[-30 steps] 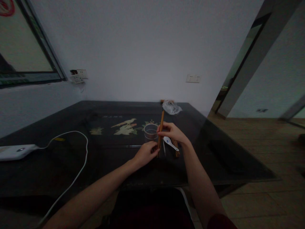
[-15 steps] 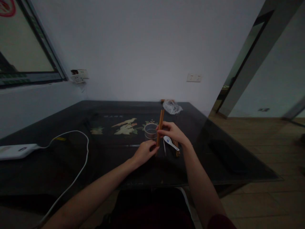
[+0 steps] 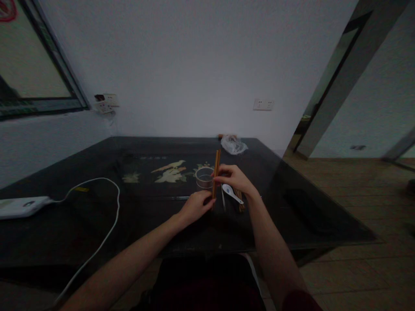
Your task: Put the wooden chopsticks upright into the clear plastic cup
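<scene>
While hands hold chopsticks, lettering (faint) is illegible.

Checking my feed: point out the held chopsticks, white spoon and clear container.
Held chopsticks (image 3: 214, 186), head view, on the shafts.
White spoon (image 3: 228, 190), head view, on the bowl.
Clear container (image 3: 204, 183), head view, on the near wall.

No text legible: pale characters on black tabletop too faint; red mark on window unreadable.

Dark, glossy table
Left, white block; centre, round container; nearer right, spoon and chopsticks; far, plastic bag.
</scene>
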The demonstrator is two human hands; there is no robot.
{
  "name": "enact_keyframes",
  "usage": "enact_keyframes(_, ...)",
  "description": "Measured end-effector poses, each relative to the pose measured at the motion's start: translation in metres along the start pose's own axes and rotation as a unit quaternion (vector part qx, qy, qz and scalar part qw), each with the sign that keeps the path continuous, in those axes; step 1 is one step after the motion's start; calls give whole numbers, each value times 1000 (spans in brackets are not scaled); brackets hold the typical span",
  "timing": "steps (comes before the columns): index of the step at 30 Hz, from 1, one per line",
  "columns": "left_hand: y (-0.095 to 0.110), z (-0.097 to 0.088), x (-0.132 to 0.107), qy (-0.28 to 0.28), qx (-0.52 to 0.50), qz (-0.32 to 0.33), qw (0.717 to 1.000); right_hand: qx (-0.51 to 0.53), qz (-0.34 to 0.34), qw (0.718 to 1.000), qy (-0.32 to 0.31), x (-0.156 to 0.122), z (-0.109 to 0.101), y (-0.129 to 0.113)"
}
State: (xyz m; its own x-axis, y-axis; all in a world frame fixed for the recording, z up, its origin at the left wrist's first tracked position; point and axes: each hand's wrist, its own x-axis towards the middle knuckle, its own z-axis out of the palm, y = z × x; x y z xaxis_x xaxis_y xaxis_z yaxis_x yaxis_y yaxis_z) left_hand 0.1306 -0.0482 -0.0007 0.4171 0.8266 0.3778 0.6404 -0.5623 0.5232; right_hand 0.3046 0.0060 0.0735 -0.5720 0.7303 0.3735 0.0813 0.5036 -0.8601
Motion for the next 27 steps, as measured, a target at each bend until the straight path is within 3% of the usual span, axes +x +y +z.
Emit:
enact_keyframes(4,0,-4,0,-11,31,7,999,2,-4,1000,0,0,0,-2)
enact_keyframes(8,2,-21,-3,-1,69,14,997,11,5,1000,9,-1,-1,-6)
enact_keyframes(11,1,-35,-4,101,47,11,994,28,9,999,32,-3,-3,-8)
enact_keyframes(14,-6,-42,-1,257,-22,-17,966,56,-10,995,79,-4,-8,-7)
enact_keyframes(16,-12,-39,2,309,-62,-30,949,64,-26,989,132,-4,-14,-5)
enact_keyframes(22,-30,-15,10,240,-119,-55,962,80,-72,936,335,9,-40,-4)
enact_keyframes(24,-37,-8,11,225,-142,-77,961,69,-82,930,351,17,-44,-6)
enact_keyframes(27,-48,0,13,198,-182,-111,957,44,-91,940,327,31,-44,-9)
